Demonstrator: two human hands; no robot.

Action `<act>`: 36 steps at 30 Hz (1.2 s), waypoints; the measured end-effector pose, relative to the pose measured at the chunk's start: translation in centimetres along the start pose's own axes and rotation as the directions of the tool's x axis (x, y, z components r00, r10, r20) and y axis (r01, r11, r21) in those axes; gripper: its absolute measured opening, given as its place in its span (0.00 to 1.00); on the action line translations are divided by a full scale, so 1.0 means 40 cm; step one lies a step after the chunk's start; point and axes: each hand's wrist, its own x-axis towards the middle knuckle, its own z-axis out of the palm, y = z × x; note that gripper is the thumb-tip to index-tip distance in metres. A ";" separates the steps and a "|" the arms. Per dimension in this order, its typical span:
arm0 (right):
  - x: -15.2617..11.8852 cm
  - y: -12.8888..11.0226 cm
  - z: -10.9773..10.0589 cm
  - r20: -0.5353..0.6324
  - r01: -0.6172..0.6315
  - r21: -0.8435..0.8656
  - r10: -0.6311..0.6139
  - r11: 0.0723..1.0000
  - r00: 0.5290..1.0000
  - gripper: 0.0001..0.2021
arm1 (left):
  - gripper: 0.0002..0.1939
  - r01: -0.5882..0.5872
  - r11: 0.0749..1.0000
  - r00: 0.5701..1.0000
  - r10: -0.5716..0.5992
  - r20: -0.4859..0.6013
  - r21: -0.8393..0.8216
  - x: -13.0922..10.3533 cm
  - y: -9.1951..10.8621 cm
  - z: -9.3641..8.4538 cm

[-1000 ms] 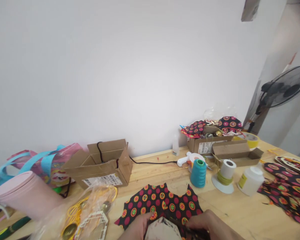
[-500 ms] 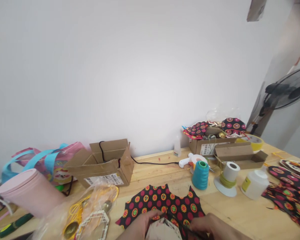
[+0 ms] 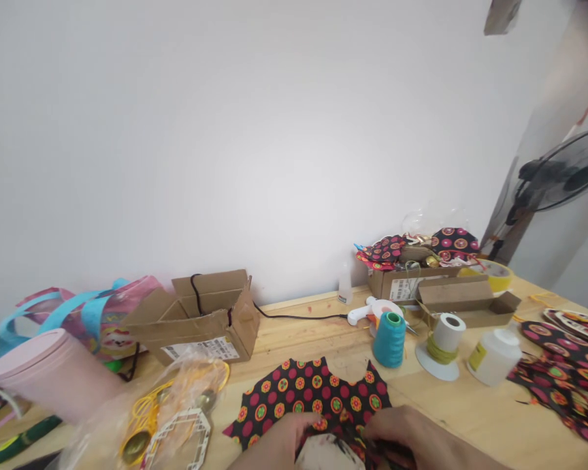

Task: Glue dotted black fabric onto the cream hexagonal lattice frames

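Observation:
At the bottom centre, a black cloth [image 3: 294,395] with red dots and flowers lies on the wooden table. My left hand [image 3: 284,440] bends around a pale piece [image 3: 328,454] with dark marks, over the cloth's near part. Close on its right, my right hand [image 3: 404,434] has its fingers closed on something dark, too hidden to make out. The lower parts of both hands run out of the frame. A teal thread cone [image 3: 389,339] stands just beyond the cloth.
An open cardboard box [image 3: 210,326], a pink canister [image 3: 53,378] and a plastic bag with yellow cord [image 3: 147,411] are left. Rightward are a white glue gun [image 3: 362,314], a spool with green cord [image 3: 441,352], a bottle [image 3: 494,356] and patterned cloth pieces [image 3: 563,385].
The view has shifted slightly. My right hand has moved a little left and up, nearer the pale piece, its fingers now bent over the cloth. The pale piece sits slightly lower.

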 end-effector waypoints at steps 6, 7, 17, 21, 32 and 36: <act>0.007 -0.004 -0.017 0.016 0.002 -0.038 -0.002 0.999 1.000 0.13 | 0.28 0.037 0.993 0.998 -0.042 0.046 0.108 0.012 0.007 0.016; 0.008 -0.011 -0.022 0.027 0.008 -0.066 -0.006 0.998 1.000 0.13 | 0.27 0.037 0.993 0.998 -0.043 0.051 0.114 0.016 0.006 0.018; 0.022 -0.048 -0.044 0.082 0.047 -0.392 -0.016 0.919 0.997 0.15 | 0.20 0.022 0.986 0.989 -0.046 0.141 0.167 0.029 -0.012 0.006; 0.028 -0.021 -0.038 0.105 0.099 -0.502 -0.053 0.859 0.993 0.08 | 0.21 0.031 0.982 0.988 -0.058 0.141 0.185 0.032 -0.020 -0.002; 0.025 -0.001 -0.041 0.125 0.180 -0.530 -0.133 0.829 0.983 0.05 | 0.26 0.026 0.995 0.991 -0.039 0.128 0.098 0.019 0.009 0.020; 0.017 0.004 -0.050 0.138 0.209 -0.404 -0.167 0.891 0.976 0.07 | 0.24 0.052 0.998 0.987 -0.054 0.151 0.017 0.022 0.023 0.027</act>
